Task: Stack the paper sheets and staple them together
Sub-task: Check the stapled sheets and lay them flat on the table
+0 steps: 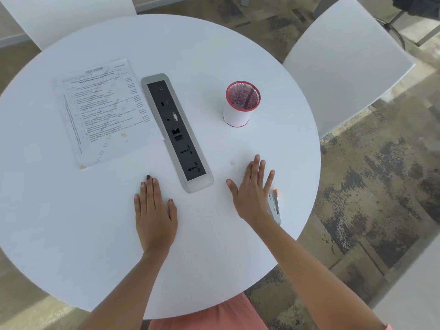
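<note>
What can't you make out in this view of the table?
Head view:
1. Stapler: partly hidden behind the right hand.
2. Paper sheets: how many lie there, edges overlap; print too small to read.
3. Mesh cup: its inside is blurred, contents unclear.

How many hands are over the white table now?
2. The left hand is flat, left of the socket panel; the right hand is spread open, just left of the stapler.
</note>
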Tool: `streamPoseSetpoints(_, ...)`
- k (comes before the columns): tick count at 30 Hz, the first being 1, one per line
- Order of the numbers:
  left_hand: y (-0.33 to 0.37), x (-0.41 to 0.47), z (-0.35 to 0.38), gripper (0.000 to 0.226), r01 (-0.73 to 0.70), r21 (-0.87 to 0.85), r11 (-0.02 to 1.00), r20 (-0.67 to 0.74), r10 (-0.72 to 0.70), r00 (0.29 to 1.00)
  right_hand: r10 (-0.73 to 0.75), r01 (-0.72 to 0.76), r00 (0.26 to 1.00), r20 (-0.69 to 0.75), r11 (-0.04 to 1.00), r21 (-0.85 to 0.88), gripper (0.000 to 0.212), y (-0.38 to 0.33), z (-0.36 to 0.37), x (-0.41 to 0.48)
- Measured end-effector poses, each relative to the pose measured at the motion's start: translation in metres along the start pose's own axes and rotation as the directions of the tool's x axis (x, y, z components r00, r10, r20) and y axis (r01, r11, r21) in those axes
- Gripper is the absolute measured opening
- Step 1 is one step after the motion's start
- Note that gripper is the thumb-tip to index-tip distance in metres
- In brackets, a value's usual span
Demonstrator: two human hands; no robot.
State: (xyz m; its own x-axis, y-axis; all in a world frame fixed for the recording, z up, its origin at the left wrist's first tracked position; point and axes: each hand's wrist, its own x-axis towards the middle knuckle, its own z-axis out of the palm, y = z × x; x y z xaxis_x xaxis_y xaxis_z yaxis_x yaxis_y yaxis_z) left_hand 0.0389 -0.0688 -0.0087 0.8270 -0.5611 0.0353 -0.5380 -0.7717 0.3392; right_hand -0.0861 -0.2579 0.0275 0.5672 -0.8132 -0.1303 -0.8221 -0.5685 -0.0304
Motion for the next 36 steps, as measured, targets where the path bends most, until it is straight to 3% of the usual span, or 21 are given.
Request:
streamPoseSetpoints(15,-0.001,0.0,0.001,0.062,-0.006,-0.002,1.0,-0.006,0.006,1.0,0.053,-0.055,0.998,0.029,0.995,0.082,0.09,-0.045,0.009,0.003)
streamPoseSetpoints(18,0.0,0.0,0.0,0.062,-0.005,-0.005,1.0,-0.004,0.005,1.0,0.011,-0.016,1.0,0.026,0.979,0.204,0.075,-0.04,0.003,0.013)
streamPoseSetpoints(21,0.0,0.0,0.0,0.062,-0.008,-0.002,1.0,-0.003,0.008,1.0,0.007,0.032,0.996,-0.093,0.912,0.409,0.053,-0.027,-0.012,0.021)
streamPoseSetpoints(23,-0.001,0.0,0.001,0.062,-0.007,0.0,1.0,0.001,0.007,1.0,0.012,0.047,0.992,-0.123,0.881,0.471,0.056,-0.02,-0.017,0.026)
streamPoseSetpoints(28,-0.001,0.0,0.001,0.062,-0.003,0.003,1.0,0.009,0.003,1.0,-0.176,0.202,0.979,-0.1,0.868,0.453,0.065,-0.012,-0.019,0.044)
streamPoseSetpoints(32,-0.001,0.0,0.001,0.062,-0.003,-0.003,1.0,0.008,0.003,1.0,-0.24,0.226,0.971,-0.014,0.889,0.398,0.043,-0.014,-0.028,0.046)
streamPoseSetpoints(36,-0.001,0.0,0.001,0.062,-0.002,-0.002,1.0,0.01,0.002,1.0,-0.301,0.294,0.952,0.048,0.948,0.122,0.054,-0.021,-0.027,0.035)
